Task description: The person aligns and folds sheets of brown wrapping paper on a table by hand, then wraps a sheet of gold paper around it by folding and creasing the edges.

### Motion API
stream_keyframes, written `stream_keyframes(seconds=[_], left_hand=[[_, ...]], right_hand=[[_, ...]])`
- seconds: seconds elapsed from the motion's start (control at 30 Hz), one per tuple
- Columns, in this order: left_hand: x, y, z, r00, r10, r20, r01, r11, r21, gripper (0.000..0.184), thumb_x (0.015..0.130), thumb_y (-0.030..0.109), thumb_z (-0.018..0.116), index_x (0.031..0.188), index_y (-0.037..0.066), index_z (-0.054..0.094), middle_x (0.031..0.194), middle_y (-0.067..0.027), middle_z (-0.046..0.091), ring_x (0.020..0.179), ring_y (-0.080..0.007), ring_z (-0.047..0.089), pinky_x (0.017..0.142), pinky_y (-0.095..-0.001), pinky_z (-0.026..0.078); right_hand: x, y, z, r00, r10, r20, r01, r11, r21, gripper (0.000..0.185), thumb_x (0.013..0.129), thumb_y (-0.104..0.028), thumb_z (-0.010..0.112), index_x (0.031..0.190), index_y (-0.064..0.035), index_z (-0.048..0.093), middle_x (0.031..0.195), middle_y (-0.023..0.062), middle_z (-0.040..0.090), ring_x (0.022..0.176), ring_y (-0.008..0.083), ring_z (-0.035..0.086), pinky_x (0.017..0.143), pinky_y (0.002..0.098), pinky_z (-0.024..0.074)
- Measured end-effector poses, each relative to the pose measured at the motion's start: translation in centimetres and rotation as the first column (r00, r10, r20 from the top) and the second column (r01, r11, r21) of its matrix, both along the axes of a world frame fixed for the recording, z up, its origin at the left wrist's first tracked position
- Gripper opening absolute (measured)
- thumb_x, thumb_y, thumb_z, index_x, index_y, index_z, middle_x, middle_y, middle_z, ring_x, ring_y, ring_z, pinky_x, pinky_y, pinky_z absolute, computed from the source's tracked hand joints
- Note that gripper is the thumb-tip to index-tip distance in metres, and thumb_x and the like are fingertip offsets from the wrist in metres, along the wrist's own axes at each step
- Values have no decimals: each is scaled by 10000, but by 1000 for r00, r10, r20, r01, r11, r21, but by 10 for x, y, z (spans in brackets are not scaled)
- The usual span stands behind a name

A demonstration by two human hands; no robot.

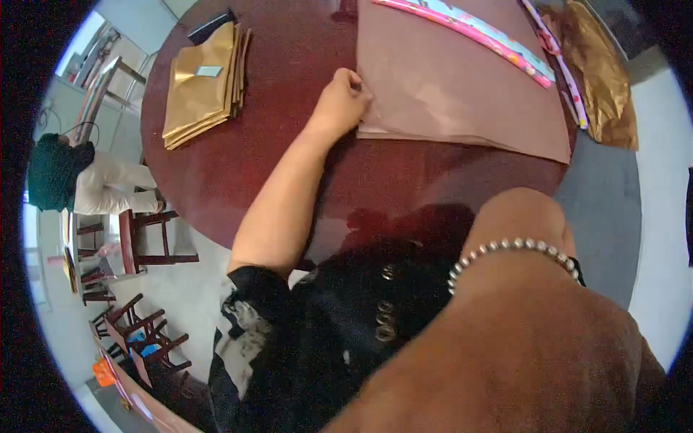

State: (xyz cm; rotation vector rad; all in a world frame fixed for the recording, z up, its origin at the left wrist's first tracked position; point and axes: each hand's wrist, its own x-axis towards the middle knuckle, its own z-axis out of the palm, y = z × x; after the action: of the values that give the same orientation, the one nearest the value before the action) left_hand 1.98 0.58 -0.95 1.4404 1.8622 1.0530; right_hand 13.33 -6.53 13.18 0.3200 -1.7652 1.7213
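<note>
Brown wrapping sheets (433,68), layered in a low stack, lie on the far right part of the glossy dark red round table (198,184), 1 corner reaching close to its rim. The left hand (341,105) is at the stack's left edge, fingers curled loosely inward with a small gap between thumb and forefinger; whether they pinch the paper, the view cannot tell. The right hand (521,214), beyond a beaded bracelet (520,244), is nearest the stack's front edge; its fingers are hidden, so their opening and any hold cannot be told.

Thin sheets like these probably crease easily, so a light fingertip touch at the edge seems better than a squeeze, with the other palm spread flat to steady the layers. The front edges fan apart slightly; drawing them level calls for slow, even pressure. A pink printed roll (480,32) lies across the sheets and could shift if they are tugged. At the table's left, gold folded packets (198,94) sit well apart from the left hand.
</note>
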Motion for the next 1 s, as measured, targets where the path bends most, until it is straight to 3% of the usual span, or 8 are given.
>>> stream_keyframes(seconds=[0.03,0.13,0.23,0.37,0.4,0.57,0.63,1.0], left_hand=[[-1,1,-7,1000,-14,12,13,1000,27,365,807,184,716,1066,35,506,857,-158,648,780,-235,642,717,-357,512],[-5,10,-20,1000,-21,10,20,999,48,374,809,190,710,1076,30,503,865,-169,651,770,-249,645,718,-357,513],[-5,4,-11,999,-8,-49,11,998,67,384,807,204,709,1075,23,502,868,-180,655,772,-258,646,721,-359,511],[-6,11,-23,999,-26,-30,28,998,59,363,803,208,712,1057,34,521,841,-162,662,760,-226,641,700,-347,511],[-8,15,-26,999,-49,-19,50,997,54,355,803,208,713,1049,36,524,842,-153,663,754,-217,637,691,-343,510],[-9,13,-18,993,-21,-113,34,993,111,329,810,192,701,1026,27,516,868,-158,647,787,-243,632,715,-353,505],[-6,8,-16,997,-68,33,67,997,36,322,811,185,694,1016,18,511,894,-169,635,830,-275,640,756,-357,509],[-13,16,-28,991,-83,-104,87,995,38,305,815,182,655,1052,25,546,942,-171,658,895,-280,648,801,-365,504]], right_hand=[[148,9,6,1000,-4,9,4,1000,-4,514,921,-460,515,1083,18,611,1064,210,638,976,340,621,856,397,496],[-2,-9,6,1000,15,19,-16,1000,24,510,916,-452,527,1086,22,607,1073,213,632,986,342,617,865,401,491],[157,5,14,997,77,29,-78,997,22,507,912,-443,538,1090,27,603,1082,216,627,995,344,613,873,404,486],[151,-11,7,999,20,34,-20,1000,-3,503,906,-432,554,1095,32,597,1094,219,620,1008,347,607,884,409,480],[-1,-20,-1,1000,1,30,-1,1000,-4,503,904,-429,557,1096,34,596,1097,220,618,1011,347,606,887,410,478],[-13,-26,1,994,104,38,-104,995,-7,500,897,-415,577,1102,41,589,1113,225,609,1027,351,599,901,417,471],[153,-5,7,987,157,34,-156,988,-16,500,894,-410,585,1104,44,586,1119,227,606,1034,352,596,906,419,467],[30,-14,-16,997,47,66,-41,996,-83,503,878,-379,627,1118,60,570,1152,238,586,1069,360,580,937,432,450]])
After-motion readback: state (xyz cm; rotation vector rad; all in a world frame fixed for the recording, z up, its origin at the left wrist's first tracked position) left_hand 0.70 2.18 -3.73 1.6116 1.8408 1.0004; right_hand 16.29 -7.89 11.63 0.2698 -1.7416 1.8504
